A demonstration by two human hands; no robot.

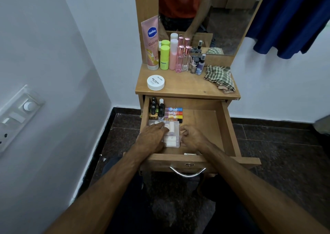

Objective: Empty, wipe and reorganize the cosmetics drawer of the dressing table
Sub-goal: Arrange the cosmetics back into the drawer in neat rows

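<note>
The wooden drawer point(226, 126) of the dressing table stands pulled out. In its left front part lies a clear plastic case point(174, 132) with small white items inside. My left hand point(151, 137) rests flat on the case's left half. My right hand point(192, 137) touches the case's right edge with curled fingers. Behind the case lie coloured lip balm tubes point(174, 112) side by side, and dark nail polish bottles point(155, 109) stand in the back left corner. The right half of the drawer floor is bare wood.
On the tabletop point(187, 85) stand a pink Vaseline tube point(151, 43), a green bottle point(164, 57), a pink bottle point(173, 54), perfume bottles point(183, 59) and small bottles point(197, 64). A white round jar point(155, 82) and a checked cloth point(220, 77) lie there. A mirror point(223, 19) is behind.
</note>
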